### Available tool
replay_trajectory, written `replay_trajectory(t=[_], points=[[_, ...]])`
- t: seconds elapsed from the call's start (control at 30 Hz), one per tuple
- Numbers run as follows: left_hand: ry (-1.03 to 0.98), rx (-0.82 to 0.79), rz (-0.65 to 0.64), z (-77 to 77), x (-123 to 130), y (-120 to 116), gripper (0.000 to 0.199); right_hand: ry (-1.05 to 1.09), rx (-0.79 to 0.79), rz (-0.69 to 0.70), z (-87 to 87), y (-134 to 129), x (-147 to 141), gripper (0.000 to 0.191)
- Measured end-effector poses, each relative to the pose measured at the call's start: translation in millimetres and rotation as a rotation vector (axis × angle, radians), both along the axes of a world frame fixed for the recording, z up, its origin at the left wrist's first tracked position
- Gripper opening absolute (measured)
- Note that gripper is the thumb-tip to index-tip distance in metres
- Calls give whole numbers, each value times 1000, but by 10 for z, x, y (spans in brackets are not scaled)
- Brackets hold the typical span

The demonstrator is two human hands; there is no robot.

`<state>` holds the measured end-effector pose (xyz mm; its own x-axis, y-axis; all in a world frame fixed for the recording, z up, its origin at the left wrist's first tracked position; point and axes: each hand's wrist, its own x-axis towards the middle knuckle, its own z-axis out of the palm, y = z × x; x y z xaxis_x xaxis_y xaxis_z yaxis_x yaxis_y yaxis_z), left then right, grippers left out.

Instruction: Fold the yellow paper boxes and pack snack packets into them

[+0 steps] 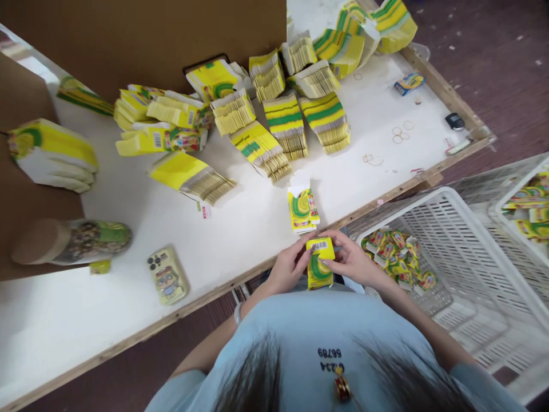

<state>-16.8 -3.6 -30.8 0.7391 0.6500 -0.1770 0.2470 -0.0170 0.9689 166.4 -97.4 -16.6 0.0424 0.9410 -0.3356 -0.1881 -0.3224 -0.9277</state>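
Close to my body, at the table's front edge, both hands hold one small yellow and green box. My left hand [289, 266] grips the left side of the yellow box [321, 273], its thumb near the barcode flap. On the right side, my right hand [351, 260] has its fingers around the same box, thumb on the front. Just beyond my hands, a small stack of flat yellow cartons [302, 207] lies on the white table [244, 229]. Farther back are several bundles of folded yellow and green cartons [257, 146].
A phone [167, 276] and a jar [96, 240] sit at the left. Right of the table, a white basket [476, 252] holds filled-looking yellow boxes [398, 257]. Brown cardboard [150, 40] stands behind. Rubber bands [398, 135] and a blue box [409, 83] lie at the right.
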Motion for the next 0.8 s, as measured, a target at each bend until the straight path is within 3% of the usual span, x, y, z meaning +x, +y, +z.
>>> replay_trajectory(t=[0.2,0.33,0.47,0.57,0.7,0.8], points=[[-12,30,-39,33,72,13,52,-76,-8,-21,-18,-42,42,41],[-33,67,-30,24,56,-20,53,32,1,33,-43,-73,138,45],[-10,115,-46,16,5,-31,54,83,-31,40,-122,-88,92,37],[117,213,36,10,82,137,48,-120,-40,-150,-179,-165,150,29],[566,366,256,-90,318,600,56,-487,-59,-357,-157,-473,723,35],[739,364,146,-211,372,867,49,-1185,-194,-368,-117,-682,1189,45]])
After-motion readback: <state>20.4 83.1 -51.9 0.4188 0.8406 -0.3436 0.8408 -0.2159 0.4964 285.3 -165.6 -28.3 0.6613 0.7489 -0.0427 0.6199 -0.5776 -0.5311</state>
